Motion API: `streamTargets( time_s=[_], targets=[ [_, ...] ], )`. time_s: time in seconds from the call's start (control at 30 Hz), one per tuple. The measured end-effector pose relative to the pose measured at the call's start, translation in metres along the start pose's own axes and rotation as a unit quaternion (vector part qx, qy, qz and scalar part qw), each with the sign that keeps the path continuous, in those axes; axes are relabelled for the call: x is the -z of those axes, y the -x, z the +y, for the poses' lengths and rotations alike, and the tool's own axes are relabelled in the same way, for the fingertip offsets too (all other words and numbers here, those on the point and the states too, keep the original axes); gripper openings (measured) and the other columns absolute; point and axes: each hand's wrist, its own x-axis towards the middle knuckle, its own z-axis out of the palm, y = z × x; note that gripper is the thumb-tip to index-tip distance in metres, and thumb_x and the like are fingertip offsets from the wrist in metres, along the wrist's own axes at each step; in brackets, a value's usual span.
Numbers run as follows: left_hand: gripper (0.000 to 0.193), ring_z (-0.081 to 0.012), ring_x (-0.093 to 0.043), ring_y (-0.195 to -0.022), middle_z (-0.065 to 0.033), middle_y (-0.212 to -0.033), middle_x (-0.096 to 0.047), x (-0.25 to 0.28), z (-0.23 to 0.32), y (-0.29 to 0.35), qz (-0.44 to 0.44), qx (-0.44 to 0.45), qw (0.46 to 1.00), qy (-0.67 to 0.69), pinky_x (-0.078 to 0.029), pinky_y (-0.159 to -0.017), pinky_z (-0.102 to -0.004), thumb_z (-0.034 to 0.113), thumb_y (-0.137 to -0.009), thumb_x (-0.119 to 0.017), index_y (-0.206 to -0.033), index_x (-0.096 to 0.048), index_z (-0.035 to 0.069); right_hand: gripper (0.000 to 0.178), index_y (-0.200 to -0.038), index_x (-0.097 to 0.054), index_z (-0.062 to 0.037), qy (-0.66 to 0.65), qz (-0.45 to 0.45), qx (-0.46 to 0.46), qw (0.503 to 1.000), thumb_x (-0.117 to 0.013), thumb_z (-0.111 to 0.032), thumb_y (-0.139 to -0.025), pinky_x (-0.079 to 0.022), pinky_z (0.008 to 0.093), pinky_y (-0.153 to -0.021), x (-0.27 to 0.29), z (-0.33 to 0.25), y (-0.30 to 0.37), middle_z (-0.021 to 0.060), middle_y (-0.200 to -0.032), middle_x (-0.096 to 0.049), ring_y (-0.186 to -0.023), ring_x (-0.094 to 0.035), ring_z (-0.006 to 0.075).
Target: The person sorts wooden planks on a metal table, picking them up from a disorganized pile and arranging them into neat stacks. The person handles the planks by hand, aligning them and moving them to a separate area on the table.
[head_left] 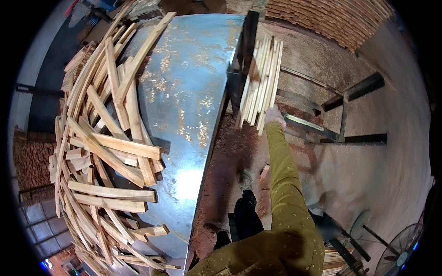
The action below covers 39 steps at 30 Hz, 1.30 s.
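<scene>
My right arm, in a mustard sleeve with small light specks, reaches forward to the right of the metal table. At its end my right hand [275, 115], pale and small in the picture, is at the near end of a stack of thin wooden strips [262, 83]. It appears to touch the outermost strip, but its fingers are too unclear to show a grip. The strips lie side by side on a dark metal rack [308, 125], beside the table's edge. My left hand is out of view; only a bit of sleeve shows at the lower edge.
A heap of loose wooden slats [115, 147] covers the left side of the metal table [189, 83]. Stacked timber [327, 18] stands at the far right. A pedestal fan [400, 255] is at the lower right. A small wood offcut [264, 172] lies on the dusty floor.
</scene>
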Motion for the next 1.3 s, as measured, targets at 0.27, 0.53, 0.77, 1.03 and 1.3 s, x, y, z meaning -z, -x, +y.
streamTargets(
  time_s=[0.27, 0.53, 0.77, 1.03, 1.3],
  targets=[
    [0.039, -0.0271, -0.06, -0.076, -0.0152, -0.097, -0.061, 0.078, -0.023, 0.028, 0.04, -0.02, 0.975, 0.22, -0.052, -0.065, -0.0411, 0.025, -0.088, -0.06, -0.12, -0.055, 0.004, 0.032, -0.113, -0.055, -0.005, -0.083, 0.245, 0.482, 0.837, -0.045, -0.03, -0.095, -0.045, 0.0417, -0.08, 0.057, -0.077, 0.204, 0.0187, -0.109, -0.058, -0.098, -0.056, 0.0301],
    [0.05, -0.0243, -0.054, -0.066, -0.0122, -0.09, -0.058, 0.187, -0.084, 0.021, 0.084, 0.018, 0.817, 0.57, -0.05, -0.056, -0.0389, 0.041, -0.096, -0.051, -0.123, -0.051, -0.001, 0.031, -0.111, -0.058, -0.0018, -0.151, -0.185, 0.882, 0.406, -0.058, -0.028, -0.094, -0.051, 0.0351, -0.068, -0.023, -0.097, 0.671, 0.0159, -0.097, -0.062, -0.08, -0.062, 0.0256],
    [0.061, -0.0254, -0.058, -0.067, -0.0163, -0.088, -0.062, 0.288, -0.156, -0.048, -0.114, 0.069, 0.769, 0.625, -0.054, -0.057, -0.04, 0.054, -0.097, -0.043, -0.119, -0.058, -0.001, 0.059, -0.133, -0.052, -0.006, -0.075, -0.272, 0.912, 0.297, -0.072, -0.022, -0.081, -0.053, 0.0424, -0.086, -0.231, -0.108, 0.879, 0.0185, -0.118, -0.062, -0.102, -0.063, 0.0338],
    [0.064, -0.0269, -0.066, -0.088, -0.0144, -0.1, -0.067, 0.371, -0.228, -0.104, 0.109, 0.131, 0.984, -0.04, -0.055, -0.071, -0.0371, 0.013, -0.087, -0.066, -0.144, -0.037, 0.009, 0.086, -0.149, -0.03, -0.0123, 0.419, -0.157, 0.683, 0.578, -0.07, -0.042, -0.079, -0.045, 0.048, -0.097, -0.36, -0.039, 0.882, 0.0238, -0.124, -0.056, -0.116, -0.054, 0.0389],
    [0.082, -0.0377, -0.057, -0.112, -0.0228, -0.123, -0.052, 0.338, -0.08, -0.184, -0.013, 0.059, 0.937, -0.343, -0.049, -0.094, -0.0465, 0.035, -0.08, -0.074, -0.141, -0.028, 0.006, 0.056, -0.139, -0.047, -0.0083, -0.047, -0.584, 0.43, 0.687, -0.065, -0.009, -0.086, -0.041, 0.0219, -0.056, -0.348, -0.055, 0.947, -0.0038, -0.091, -0.054, -0.068, -0.047, 0.0055]
  ],
)
